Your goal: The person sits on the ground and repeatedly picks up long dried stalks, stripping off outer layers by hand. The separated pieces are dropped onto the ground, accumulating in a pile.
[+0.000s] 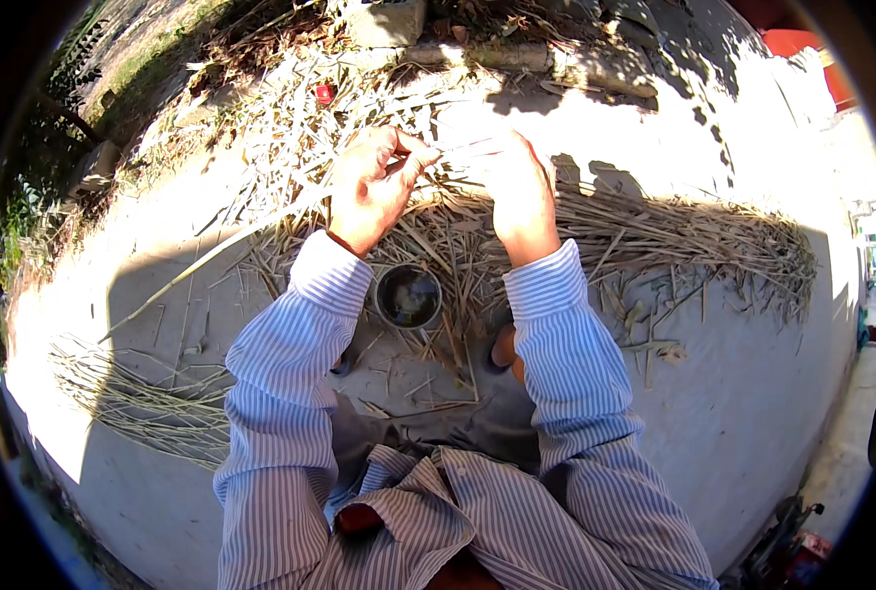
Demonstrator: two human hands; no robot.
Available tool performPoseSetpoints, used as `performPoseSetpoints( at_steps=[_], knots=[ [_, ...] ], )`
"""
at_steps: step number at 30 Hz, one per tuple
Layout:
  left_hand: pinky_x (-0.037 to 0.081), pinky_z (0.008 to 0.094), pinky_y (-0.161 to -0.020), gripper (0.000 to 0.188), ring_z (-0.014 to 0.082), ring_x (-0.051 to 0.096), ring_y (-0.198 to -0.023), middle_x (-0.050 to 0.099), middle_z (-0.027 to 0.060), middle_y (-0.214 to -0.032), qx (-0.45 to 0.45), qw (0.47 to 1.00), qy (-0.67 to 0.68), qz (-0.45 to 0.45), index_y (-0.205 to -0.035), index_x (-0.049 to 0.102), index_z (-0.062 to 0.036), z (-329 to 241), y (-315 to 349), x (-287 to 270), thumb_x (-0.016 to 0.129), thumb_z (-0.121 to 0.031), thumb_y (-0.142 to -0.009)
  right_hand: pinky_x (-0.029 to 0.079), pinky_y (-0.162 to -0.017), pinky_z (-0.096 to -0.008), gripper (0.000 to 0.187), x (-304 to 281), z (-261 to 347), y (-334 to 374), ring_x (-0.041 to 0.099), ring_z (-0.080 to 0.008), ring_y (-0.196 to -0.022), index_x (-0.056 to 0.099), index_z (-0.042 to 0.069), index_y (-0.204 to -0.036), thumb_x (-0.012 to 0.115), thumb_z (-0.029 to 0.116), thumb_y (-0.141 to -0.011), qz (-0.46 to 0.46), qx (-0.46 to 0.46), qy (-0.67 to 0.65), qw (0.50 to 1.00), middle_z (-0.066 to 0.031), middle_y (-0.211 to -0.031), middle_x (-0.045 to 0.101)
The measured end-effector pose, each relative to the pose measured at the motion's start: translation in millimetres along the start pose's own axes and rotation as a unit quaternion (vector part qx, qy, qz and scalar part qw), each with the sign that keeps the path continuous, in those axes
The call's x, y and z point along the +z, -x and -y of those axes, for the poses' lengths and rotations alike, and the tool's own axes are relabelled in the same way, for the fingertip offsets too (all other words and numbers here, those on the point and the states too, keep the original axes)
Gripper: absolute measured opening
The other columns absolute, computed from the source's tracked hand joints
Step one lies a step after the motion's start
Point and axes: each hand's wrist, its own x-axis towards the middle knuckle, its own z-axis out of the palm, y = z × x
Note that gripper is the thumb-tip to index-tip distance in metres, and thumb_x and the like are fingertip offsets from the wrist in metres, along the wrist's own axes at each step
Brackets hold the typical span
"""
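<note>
My left hand [371, 187] is raised in front of me, thumb and fingers pinched on a long, pale straw stalk [211, 254]. The stalk trails from it down to the left. Thin pale strands stretch from the left fingertips across to my right hand [522, 197], which is curled around their other end. Strong sunlight washes out the right fingers. Below and between my forearms, a round metal cup [440, 295] with dark contents stands on the ground. Loose dry straw [295, 147] lies beneath and beyond both hands.
A thick straw bundle [694, 236] extends to the right. Thinner stalks [152, 403] lie in a pile at the left. Across the far side are a log [556, 61] and a concrete block [387, 22]. A small red object [324, 93] rests among the straw.
</note>
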Motion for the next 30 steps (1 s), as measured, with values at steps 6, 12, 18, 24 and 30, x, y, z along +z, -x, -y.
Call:
performPoseSetpoints(
  at_steps=[6,12,18,24,30],
  knots=[
    [0.050,0.0252,-0.079,0.010,0.0108,0.065,-0.083,0.070,0.0089,-0.086,-0.187,0.907,0.364,-0.098,-0.093,0.062,-0.0031,-4.4,-13.8,0.4,0.066,-0.012,-0.090,0.056,-0.072,-0.0314,0.026,-13.5,-10.3,-2.2,0.067,-0.0203,-0.083,0.059,0.001,-0.106,0.056,0.025,-0.095,-0.029,0.002,-0.019,0.999,-0.0097,-0.090,0.066],
    [0.047,0.0268,-0.063,0.022,0.0161,0.064,-0.070,0.069,0.0094,-0.079,-0.116,0.988,-0.049,0.091,-0.082,0.065,-0.0034,21.0,-22.6,-67.2,0.068,-0.025,-0.087,0.056,-0.072,-0.0315,0.028,-6.8,-6.3,-10.5,0.067,-0.0195,-0.082,0.059,0.002,-0.110,0.062,0.022,-0.092,-0.032,0.052,-0.003,0.998,-0.0079,-0.093,0.065],
    [0.048,0.0372,-0.057,0.018,0.0305,0.060,-0.059,0.061,0.0115,-0.068,0.147,0.965,-0.163,0.141,-0.077,0.057,-0.0066,62.1,14.9,-86.9,0.071,-0.018,-0.077,0.050,-0.089,-0.0404,0.040,-22.2,-7.1,-15.8,0.062,-0.0298,-0.102,0.048,-0.005,-0.126,0.052,0.023,-0.098,-0.169,0.055,0.075,0.981,-0.0171,-0.116,0.060],
    [0.040,0.0374,-0.046,0.019,0.0252,0.053,-0.047,0.045,0.0063,-0.048,0.206,0.941,-0.255,0.082,-0.061,0.052,-0.0126,17.7,9.6,-111.2,0.064,-0.011,-0.076,0.029,-0.112,-0.0401,0.047,-38.2,-10.7,-21.9,0.042,-0.0289,-0.131,0.035,-0.005,-0.139,0.042,0.022,-0.101,-0.007,0.132,-0.055,0.990,-0.0191,-0.141,0.044],
    [0.047,0.0405,-0.048,0.012,0.0296,0.058,-0.054,0.052,0.0092,-0.056,0.183,0.920,-0.322,0.127,-0.072,0.057,-0.0076,35.9,22.0,-138.9,0.064,-0.013,-0.065,0.047,-0.091,-0.0334,0.037,-36.2,-26.0,-15.5,0.056,-0.0227,-0.110,0.046,-0.005,-0.126,0.049,0.020,-0.099,0.028,0.188,0.006,0.982,-0.0164,-0.123,0.056]
  ],
)
